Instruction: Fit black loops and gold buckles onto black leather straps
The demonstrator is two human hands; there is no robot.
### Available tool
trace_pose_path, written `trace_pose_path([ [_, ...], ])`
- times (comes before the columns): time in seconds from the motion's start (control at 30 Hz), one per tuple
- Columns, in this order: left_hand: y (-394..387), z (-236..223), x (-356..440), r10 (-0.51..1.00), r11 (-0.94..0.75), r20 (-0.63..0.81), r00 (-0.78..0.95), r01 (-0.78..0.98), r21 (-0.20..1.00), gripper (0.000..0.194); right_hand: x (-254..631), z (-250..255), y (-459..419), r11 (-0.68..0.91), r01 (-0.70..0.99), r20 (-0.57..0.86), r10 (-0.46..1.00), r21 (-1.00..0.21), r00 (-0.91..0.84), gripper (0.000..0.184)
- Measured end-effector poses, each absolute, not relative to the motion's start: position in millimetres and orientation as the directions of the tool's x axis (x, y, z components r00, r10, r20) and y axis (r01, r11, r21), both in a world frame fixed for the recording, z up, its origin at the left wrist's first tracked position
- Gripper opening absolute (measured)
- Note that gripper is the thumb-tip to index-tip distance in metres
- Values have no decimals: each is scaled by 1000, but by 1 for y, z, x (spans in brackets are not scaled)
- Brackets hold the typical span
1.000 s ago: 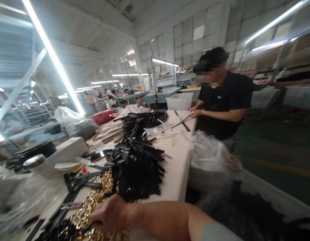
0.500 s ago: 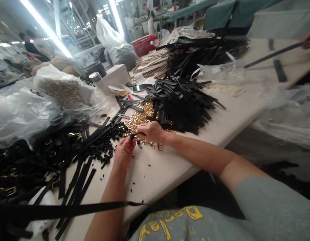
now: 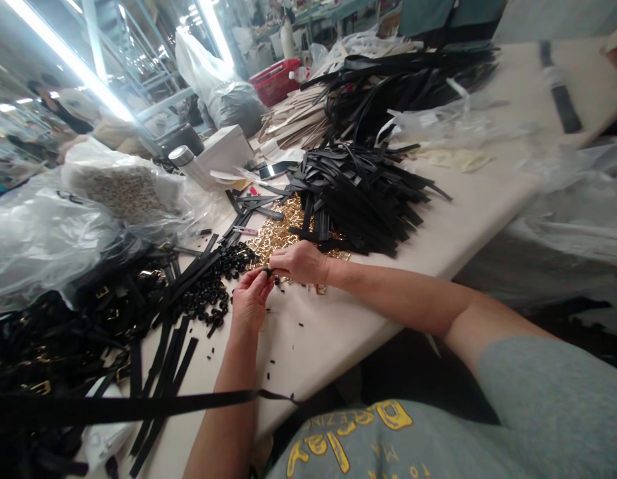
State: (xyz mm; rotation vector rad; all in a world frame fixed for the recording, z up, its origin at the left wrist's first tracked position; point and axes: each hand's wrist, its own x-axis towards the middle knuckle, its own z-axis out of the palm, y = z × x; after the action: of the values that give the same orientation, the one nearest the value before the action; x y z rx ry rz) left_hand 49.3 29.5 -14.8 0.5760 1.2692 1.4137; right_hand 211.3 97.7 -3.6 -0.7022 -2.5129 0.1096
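Over the front part of the table, my two hands meet fingertip to fingertip. My left hand (image 3: pixel 251 298) is closed in a pinch on a small black piece (image 3: pixel 267 271), perhaps a strap loop; its exact kind is hard to make out. The fingers of my right hand (image 3: pixel 302 262) are closed at the other side of the same piece and hide part of it. Just beyond them lies a heap of gold buckles (image 3: pixel 274 233). Left of my hands are many small black loops (image 3: pixel 209 293). A pile of black straps (image 3: pixel 363 199) lies behind my right hand.
Finished-looking black straps with buckles (image 3: pixel 109 313) crowd the left side, below clear plastic bags (image 3: pixel 49 219). A black strap (image 3: pixel 139 407) crosses the foreground above my left forearm. Farther back are a metal flask (image 3: pixel 183 159), a phone (image 3: pixel 278 169) and a red basket (image 3: pixel 276 80).
My fingertips have drawn closer together, and less of the black piece shows between them. At the far right, the other person's hand and the strap it held have shifted.
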Motion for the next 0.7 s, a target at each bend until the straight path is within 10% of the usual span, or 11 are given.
trace_pose_path([
  [0.27,31,-13,41,890,128,-275,-363,-382,915,41,216,5,103,713,638,317,701,-291,-639,35],
  [0.7,25,-14,48,952,67,-127,-277,-216,974,44,214,-4,99,844,467,420,536,-263,-732,32],
])
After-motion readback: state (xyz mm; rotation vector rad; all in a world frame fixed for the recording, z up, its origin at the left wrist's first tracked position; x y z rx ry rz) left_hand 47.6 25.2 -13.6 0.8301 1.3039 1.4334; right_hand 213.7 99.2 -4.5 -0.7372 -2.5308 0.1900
